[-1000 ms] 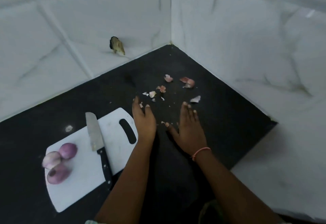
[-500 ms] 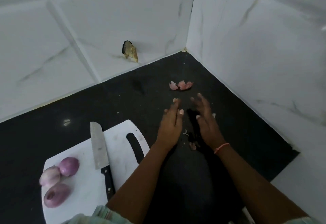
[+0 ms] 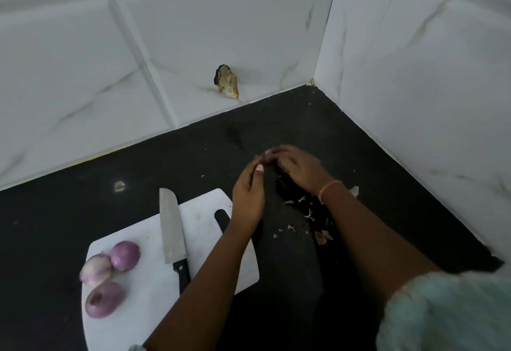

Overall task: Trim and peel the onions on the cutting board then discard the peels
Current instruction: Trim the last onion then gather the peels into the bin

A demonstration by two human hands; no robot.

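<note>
Both forearms reach in from about 6 o'clock toward 12, the left hand (image 3: 248, 195) standing on its edge with fingers curved inward, the right hand (image 3: 300, 166) at its 1 o'clock, cupped palm-down, fingertips of both meeting, a thin band at the right wrist.

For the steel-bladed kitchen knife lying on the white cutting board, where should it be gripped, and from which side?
Grip the black handle of the steel-bladed kitchen knife, coming from the near edge of the white cutting board. It lies flat, handle toward the person, blade pointing away.
</note>
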